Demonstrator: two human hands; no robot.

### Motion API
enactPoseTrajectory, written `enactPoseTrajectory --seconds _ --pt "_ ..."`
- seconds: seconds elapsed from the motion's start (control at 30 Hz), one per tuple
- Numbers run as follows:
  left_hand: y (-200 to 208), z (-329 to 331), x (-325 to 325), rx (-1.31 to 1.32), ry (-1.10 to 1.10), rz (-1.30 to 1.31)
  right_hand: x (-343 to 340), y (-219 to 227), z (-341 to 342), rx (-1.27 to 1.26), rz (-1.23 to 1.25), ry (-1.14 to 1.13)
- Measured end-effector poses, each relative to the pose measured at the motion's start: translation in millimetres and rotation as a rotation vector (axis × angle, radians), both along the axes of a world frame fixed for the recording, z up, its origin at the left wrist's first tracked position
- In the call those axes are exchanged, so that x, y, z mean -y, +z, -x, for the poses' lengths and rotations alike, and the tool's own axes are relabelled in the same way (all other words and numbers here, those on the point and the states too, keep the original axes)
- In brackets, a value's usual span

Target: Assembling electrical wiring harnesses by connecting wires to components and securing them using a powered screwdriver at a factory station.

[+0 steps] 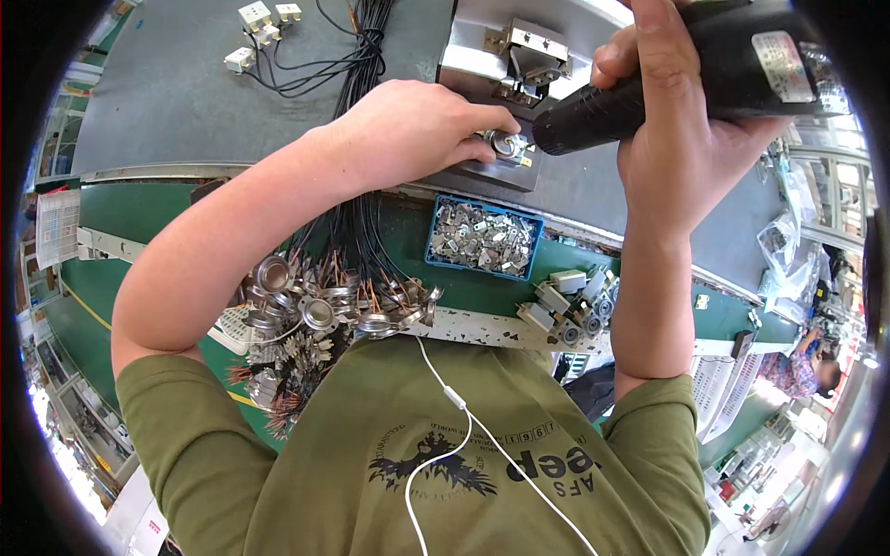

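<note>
Screwdriver [649, 97] (black) beside blue tray [482, 236], wire bundle [357, 222].

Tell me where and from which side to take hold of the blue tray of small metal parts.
Grip the blue tray by its two short end walls, coming down from above with fingers spread across its length. It lies flat on the green bench surface, its open top is heaped with small metal brackets, and the rim stands proud all round. The black wire bundle crowds its left end, so mind that side.

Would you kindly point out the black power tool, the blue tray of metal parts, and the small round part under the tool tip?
black power tool [705, 65], head view, body.
blue tray [432, 239], head view, left rim.
small round part [505, 144], head view, top.
</note>
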State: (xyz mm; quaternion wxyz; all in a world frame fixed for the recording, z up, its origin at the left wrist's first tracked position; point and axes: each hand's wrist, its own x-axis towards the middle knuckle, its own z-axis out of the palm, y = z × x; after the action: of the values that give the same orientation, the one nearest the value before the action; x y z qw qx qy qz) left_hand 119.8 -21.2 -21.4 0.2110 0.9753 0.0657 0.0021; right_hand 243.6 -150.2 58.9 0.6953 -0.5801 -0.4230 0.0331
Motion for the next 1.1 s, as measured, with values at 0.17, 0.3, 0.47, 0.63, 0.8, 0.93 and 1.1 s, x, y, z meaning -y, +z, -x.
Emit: enactPoseTrajectory --seconds 0.17,0.3,0.47,0.63,0.8,0.93,1.1 --pt "-1.9 -1.3 -0.2 -0.018 0.014 -0.019 -6.6 -12.3 -14.0 0.074 -0.075 0.054" --pt "-0.8 -1.4 -0.6 -0.008 0.014 -0.012 -4.9 -15.6 -24.0 0.218 -0.065 0.067" --pt "0.1 -2.0 0.8 -0.026 0.019 0.008 -8.2 -12.7 -14.3 0.112 -0.104 0.053" --pt "-3.0 -1.2 0.8 -0.004 -0.006 -0.02 -8.5 -10.3 -8.3 0.135 -0.102 0.057" --pt "-3.7 -0.1 1.7 0.0 -0.003 -0.031 -0.3 -7.9 5.3 0.136 0.007 0.009" --pt "-2.9 0.9 3.6 0.006 -0.001 -0.055 0.5 -9.2 1.6 0.172 0.045 0.033" --pt "-5.0 1.2 6.2 0.043 -0.012 -0.123 -3.1 -7.1 1.1 0.304 0.024 0.06"
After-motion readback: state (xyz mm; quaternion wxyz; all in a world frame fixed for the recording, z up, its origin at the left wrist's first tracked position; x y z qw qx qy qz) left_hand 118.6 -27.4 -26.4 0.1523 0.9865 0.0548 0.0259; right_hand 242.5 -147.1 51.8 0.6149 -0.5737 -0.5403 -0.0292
